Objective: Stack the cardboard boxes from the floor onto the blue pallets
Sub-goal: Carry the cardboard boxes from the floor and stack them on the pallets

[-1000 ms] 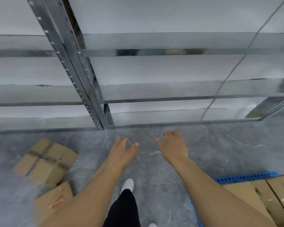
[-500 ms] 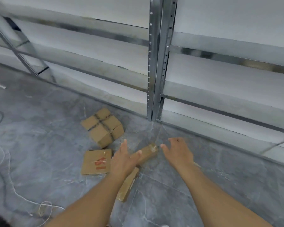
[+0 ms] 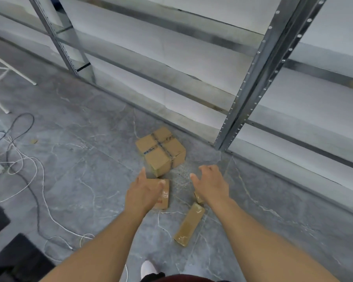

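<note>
**Both hands out over the boxes on the floor**

The person stands on the grey marbled floor (image 3: 86,180) with both bare arms stretched forward and down. The left hand (image 3: 144,192) hangs with fingers relaxed and lightly spread, thumb out to the side, holding nothing. It covers most of a flat box (image 3: 163,197) lying beneath it; whether it touches that box I cannot tell. The right hand (image 3: 210,185) is likewise released, fingers loosely bent and splayed, nothing in it. A sliver of a fourth box (image 3: 198,198) peeps out just under its wrist, mostly hidden.

At 12 o'clock from the hands, just beyond the fingertips, sits the taped box (image 3: 161,152), roughly cube-shaped, with dark tape crossing its top. It stands close to the foot of the rack (image 3: 273,68). At 6 o'clock from the right hand lies a long box (image 3: 189,223), narrow and slim, flat on the floor between the two forearms and pointing away from the person.

The metal rack runs along the far side from 10 o'clock to 3 o'clock, its perforated uprights rising off the floor. Out at 9 o'clock, well apart from the boxes, loose cables (image 3: 29,159), dark and white, trail over the floor. A white shoe (image 3: 149,267) shows at 6 o'clock.
</note>
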Action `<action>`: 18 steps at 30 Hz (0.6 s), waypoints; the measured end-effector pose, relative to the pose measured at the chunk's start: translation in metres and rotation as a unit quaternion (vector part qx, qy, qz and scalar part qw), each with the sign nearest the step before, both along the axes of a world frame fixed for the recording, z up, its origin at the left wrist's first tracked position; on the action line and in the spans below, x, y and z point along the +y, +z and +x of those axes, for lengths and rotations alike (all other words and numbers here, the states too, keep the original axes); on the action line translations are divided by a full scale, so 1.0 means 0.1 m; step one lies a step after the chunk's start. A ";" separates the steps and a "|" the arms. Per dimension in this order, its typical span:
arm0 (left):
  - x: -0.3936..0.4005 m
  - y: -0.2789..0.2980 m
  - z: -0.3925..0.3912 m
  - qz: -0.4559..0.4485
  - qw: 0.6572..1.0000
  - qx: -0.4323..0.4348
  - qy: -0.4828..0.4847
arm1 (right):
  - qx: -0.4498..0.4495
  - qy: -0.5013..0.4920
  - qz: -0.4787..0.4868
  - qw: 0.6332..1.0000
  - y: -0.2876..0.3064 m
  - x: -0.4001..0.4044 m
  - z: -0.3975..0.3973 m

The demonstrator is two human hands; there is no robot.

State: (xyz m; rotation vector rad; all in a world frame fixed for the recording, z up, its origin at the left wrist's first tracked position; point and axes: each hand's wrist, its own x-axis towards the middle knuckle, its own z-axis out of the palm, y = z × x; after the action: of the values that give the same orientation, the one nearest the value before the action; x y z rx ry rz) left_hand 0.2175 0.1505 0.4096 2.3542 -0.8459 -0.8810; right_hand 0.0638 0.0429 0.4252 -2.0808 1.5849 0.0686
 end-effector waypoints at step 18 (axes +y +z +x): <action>-0.92 -0.46 1.13 0.057 0.997 0.020 -0.038 | 0.013 -0.025 0.057 0.998 -0.38 -0.75 1.20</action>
State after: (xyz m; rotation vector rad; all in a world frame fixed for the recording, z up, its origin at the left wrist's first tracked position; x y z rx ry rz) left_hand 0.3301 0.0583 0.3634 2.4067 -0.8958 -1.0277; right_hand 0.1841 -0.0319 0.3874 -1.9599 1.6091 0.1660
